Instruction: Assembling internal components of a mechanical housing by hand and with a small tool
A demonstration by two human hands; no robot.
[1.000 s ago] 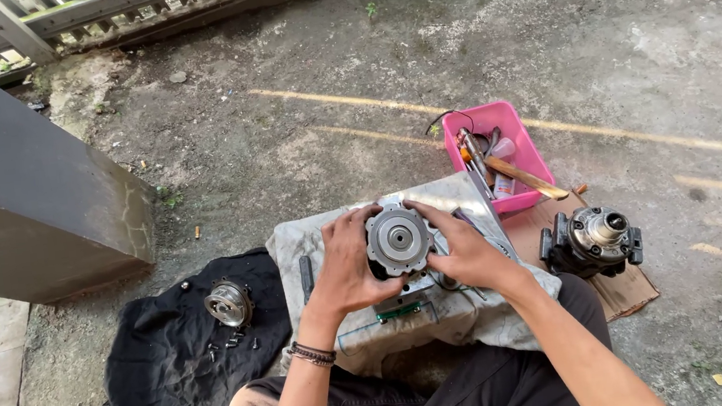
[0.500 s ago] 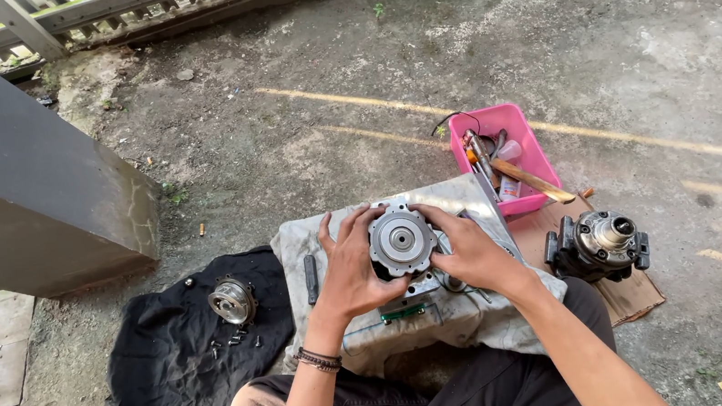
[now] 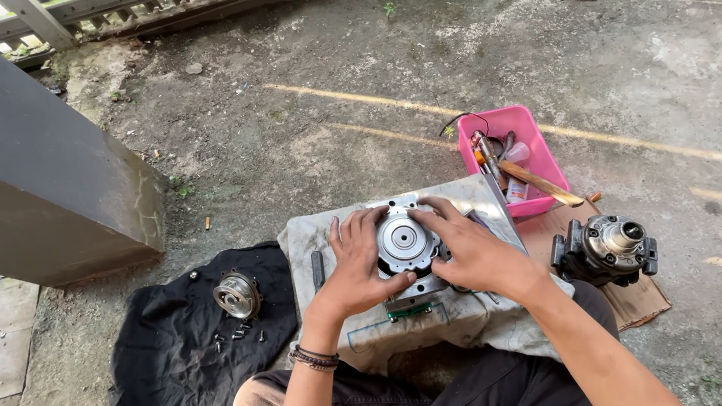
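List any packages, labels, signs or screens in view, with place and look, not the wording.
Pink plastic tray: rectangular, on the ground beyond the right hand, holding tools and a small tube.
Small tube: in the tray, white and reddish; label too small to tell.
Flattened cardboard: brown, under the dark metal assembly at right.
No signs or screens show.

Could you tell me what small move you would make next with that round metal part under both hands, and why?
Probably press it down evenly and seat it. Both the left hand and the right hand already grip the rim of the round metal part, which sits centred on the square plate on the grey cloth. Whether it is fully seated cannot be told from this view.
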